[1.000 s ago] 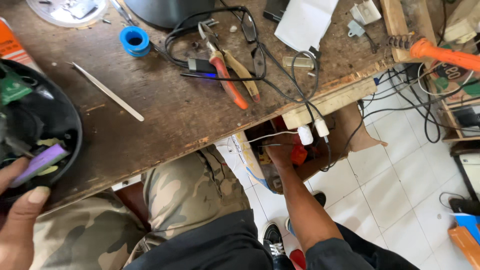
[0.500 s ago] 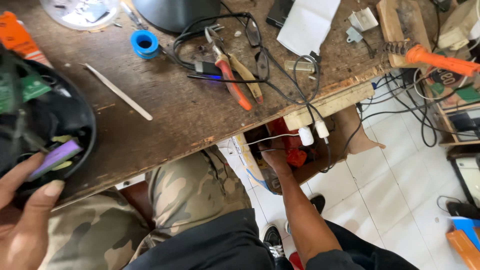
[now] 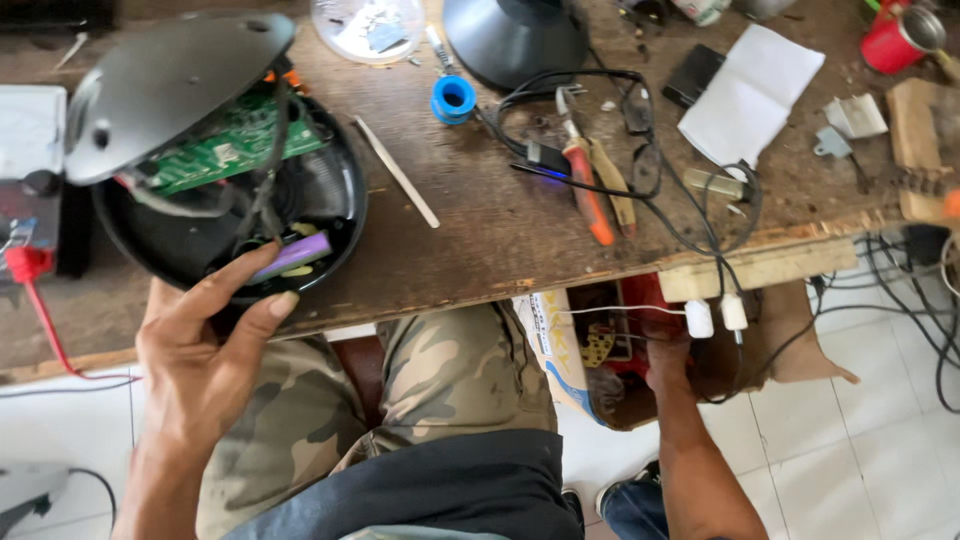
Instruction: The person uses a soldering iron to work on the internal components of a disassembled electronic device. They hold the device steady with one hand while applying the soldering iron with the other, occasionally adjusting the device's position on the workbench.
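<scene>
A black round casing (image 3: 345, 230) lies open at the table's left front edge. Its grey lid (image 3: 170, 80) is tipped up over a green circuit board (image 3: 225, 145), and a purple battery (image 3: 295, 257) sits inside among dark wires. My left hand (image 3: 215, 340) grips the casing's near rim, thumb on the edge and forefinger reaching in beside the battery. My right hand (image 3: 665, 355) is down below the table edge inside a cardboard box (image 3: 800, 340) with red items. Its fingers are hidden.
On the wooden table lie a white stick (image 3: 398, 185), a blue tape roll (image 3: 453, 98), orange-handled pliers (image 3: 590, 195), tangled black cables, a white paper (image 3: 750, 95) and a red cup (image 3: 895, 40). Two white plugs (image 3: 715, 317) hang at the edge. A red clip lead (image 3: 25, 265) sits at the left.
The view has swung left, bringing the whole casing into sight. My left hand has moved up from beside the casing onto its rim. My right hand stays in the box.
</scene>
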